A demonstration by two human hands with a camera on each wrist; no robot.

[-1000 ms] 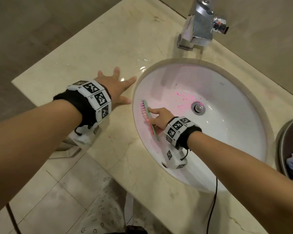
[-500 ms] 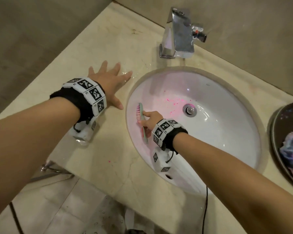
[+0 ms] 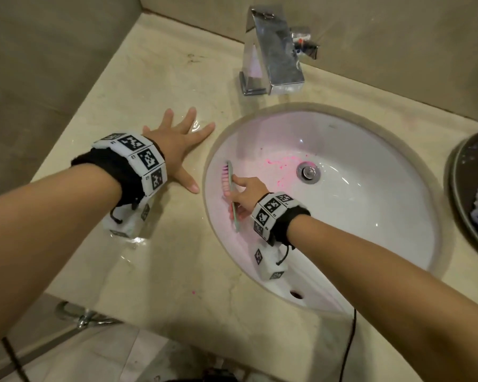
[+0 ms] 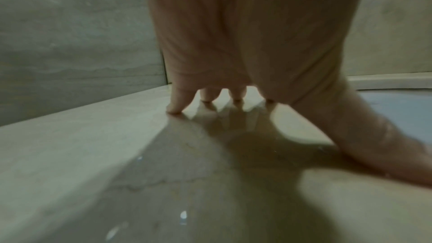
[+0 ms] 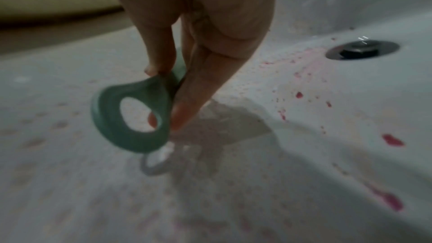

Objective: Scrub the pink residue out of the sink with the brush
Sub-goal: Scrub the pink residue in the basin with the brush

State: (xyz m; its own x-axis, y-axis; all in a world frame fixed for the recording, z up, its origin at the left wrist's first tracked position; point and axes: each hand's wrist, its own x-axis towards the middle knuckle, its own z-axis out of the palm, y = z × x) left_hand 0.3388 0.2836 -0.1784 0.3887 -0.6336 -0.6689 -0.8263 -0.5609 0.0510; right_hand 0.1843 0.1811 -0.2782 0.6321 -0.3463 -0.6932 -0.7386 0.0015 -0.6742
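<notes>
A white oval sink (image 3: 370,205) is set into the beige marble counter. Pink residue (image 3: 280,164) speckles the bowl left of the metal drain (image 3: 308,172), and a faint pink film tints the left wall. My right hand (image 3: 246,195) grips a green brush (image 3: 231,188) with pink bristles, pressed to the sink's left wall. In the right wrist view, its fingers (image 5: 161,49) pinch the brush's green loop handle (image 5: 131,115), with pink residue (image 5: 392,140) nearby. My left hand (image 3: 177,144) lies flat and spread on the wet counter, fingertips (image 4: 174,107) touching it.
A chrome faucet (image 3: 273,64) stands behind the sink. A dark bowl (image 3: 461,188) holding a bluish cloth sits at the right edge. A beige wall bounds the counter at back and left. A black cable (image 3: 351,334) hangs over the front edge.
The head view has shifted, so the sink and faucet sit lower and more central. The right hand keeps the brush against the left wall; the left hand stays flat on the counter.
</notes>
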